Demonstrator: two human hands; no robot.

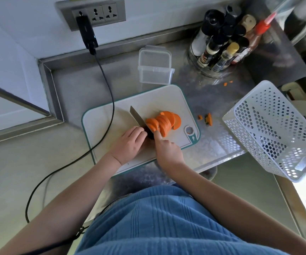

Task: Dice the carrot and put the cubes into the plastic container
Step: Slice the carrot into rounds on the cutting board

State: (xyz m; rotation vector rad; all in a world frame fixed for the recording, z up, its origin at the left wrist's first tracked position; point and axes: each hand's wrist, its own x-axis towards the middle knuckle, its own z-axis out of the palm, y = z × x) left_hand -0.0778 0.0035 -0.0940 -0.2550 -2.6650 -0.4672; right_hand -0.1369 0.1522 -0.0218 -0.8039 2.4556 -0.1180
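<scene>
One head view, looking straight down on a steel counter (213, 100). Near the middle, a white cutting board (102, 126) with a teal rim, set at a slant. On its right half, a row of carrot slices (164, 122), round and orange, leaning on one another like fallen tiles; not yet cubes. Just left of the slices, touching the nearest one, a knife (136, 116), tip pointing far and left, dark handle running near and right between the two hands. Right hand (169, 150) closed round the handle's near end, index finger (157, 135) stretched out straight alongside it and against the near slices. Left hand (130, 144) resting on the board just left of the handle, fingers curled in with the tips at the handle; cannot tell whether gripping it or merely touching. Beyond the board's far edge, close to it, the plastic container (155, 69), clear, open, with its lid standing up behind, nothing orange inside. Right of the board on the bare steel, carrot scraps (208, 119); farther off, a few smaller orange bits (227, 83). At the right edge, a white perforated basket (270, 126), tilted. In the far right corner, a round rack of bottles (220, 45). On the far wall, a socket strip (95, 13) with a black adaptor (87, 32) plugged in, its cable (109, 100) trailing near and left past the board. At the bottom, a blue ribbed garment (157, 218).
</scene>
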